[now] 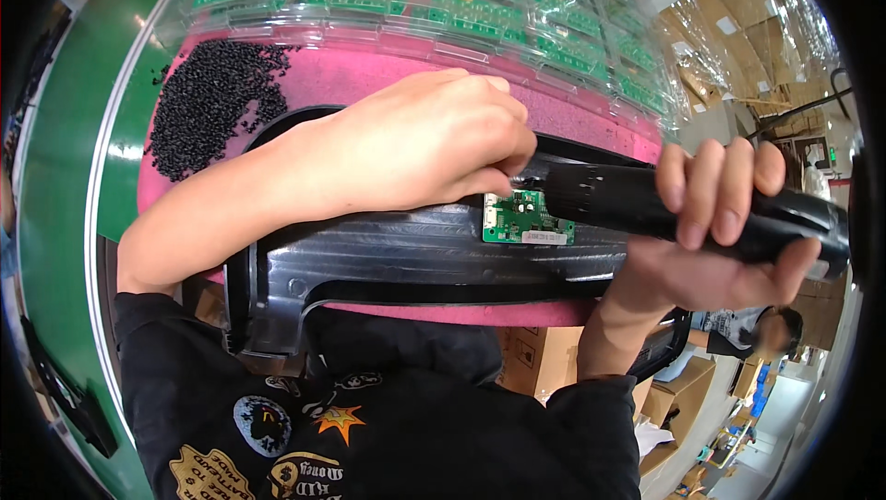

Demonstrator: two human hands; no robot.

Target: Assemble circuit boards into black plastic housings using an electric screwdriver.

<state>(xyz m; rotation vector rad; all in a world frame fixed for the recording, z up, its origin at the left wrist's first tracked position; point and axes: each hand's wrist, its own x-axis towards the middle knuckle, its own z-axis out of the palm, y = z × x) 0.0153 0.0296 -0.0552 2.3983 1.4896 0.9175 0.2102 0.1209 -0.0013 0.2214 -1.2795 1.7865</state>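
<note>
My right hand (715, 200) is wrapped around a thick black electric screwdriver (604, 197), which lies nearly level with its front end over a small green circuit board (517, 221). That board, with white connectors on its left edge and a pale label, sits in a long black plastic housing (397, 255). At the board's upper edge, close to the screwdriver's front, my left hand (452, 135) has its fingers curled together. Whatever is between those fingertips is hidden. The screwdriver's tip cannot be made out.
A heap of small black screws or similar pieces (208, 108) lies on the pink mat (341, 75) at the far left. Clear plastic trays (388, 1) holding several green boards stand behind. Cardboard boxes (540, 357) are below the table's near edge. Another person (752, 332) is at the right.
</note>
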